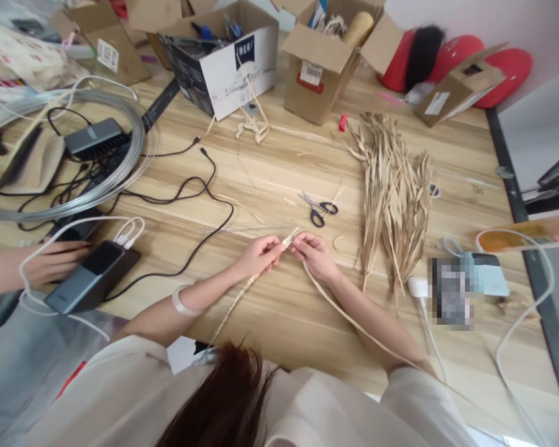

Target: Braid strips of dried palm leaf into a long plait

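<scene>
Fingers of my left hand are closed on the end of a pale braided cord, whose braid trails down toward my lap. My right hand pinches a light strand at the braid's tip, and the strand's long tail runs along my right forearm. Both hands nearly meet above the wooden table. Just beyond them lie black-handled scissors with their blades apart. A bundle of dried leaves rests to the right of my right hand.
A wire coil, black cables and a power bank lie at left, near another person's hand. Cardboard boxes line the back. At right are a blurred-out object and white cables.
</scene>
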Motion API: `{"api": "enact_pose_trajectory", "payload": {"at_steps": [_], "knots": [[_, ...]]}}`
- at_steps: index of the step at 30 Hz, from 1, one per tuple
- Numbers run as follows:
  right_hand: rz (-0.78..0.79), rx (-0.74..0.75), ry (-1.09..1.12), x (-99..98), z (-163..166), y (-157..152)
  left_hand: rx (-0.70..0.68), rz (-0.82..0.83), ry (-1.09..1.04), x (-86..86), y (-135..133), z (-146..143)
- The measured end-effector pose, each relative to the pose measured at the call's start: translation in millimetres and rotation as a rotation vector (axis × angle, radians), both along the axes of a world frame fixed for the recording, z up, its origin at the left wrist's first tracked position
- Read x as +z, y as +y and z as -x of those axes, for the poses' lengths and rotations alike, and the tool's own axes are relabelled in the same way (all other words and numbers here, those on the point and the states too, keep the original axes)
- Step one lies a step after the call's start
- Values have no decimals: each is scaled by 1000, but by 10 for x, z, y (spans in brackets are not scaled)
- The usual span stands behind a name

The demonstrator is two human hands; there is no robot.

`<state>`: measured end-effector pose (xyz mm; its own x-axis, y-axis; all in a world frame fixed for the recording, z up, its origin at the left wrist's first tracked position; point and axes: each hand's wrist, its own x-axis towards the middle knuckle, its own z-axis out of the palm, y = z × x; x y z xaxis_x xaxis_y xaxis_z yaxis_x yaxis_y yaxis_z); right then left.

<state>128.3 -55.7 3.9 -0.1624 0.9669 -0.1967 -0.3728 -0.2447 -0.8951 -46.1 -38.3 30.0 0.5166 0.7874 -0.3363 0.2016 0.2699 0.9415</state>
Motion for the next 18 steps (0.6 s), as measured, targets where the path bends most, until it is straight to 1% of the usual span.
{"api": "enact_pose_trajectory", "payload": {"at_steps": [5, 8, 11, 14, 16, 18], "knots": [[-111, 32, -90, -39, 14, -32, 93, 42, -131, -44, -9, -71], [-171, 52, -146, -58, 30, -59, 103, -37, -156, -63, -36, -88], [-237, 22, -191, -80, 40, -92, 60, -117, -149, -98, -52, -67], [-288, 3, -216, -126, 37, -112, 91, -187, -151, -160, -36, -39], [-297, 10, -247, -164, 33, -111, 91, -187, -153, -198, -17, -26], [-306, 3, -283, -195, 31, -99, 123, -164, -144, -213, -5, -15]]}}
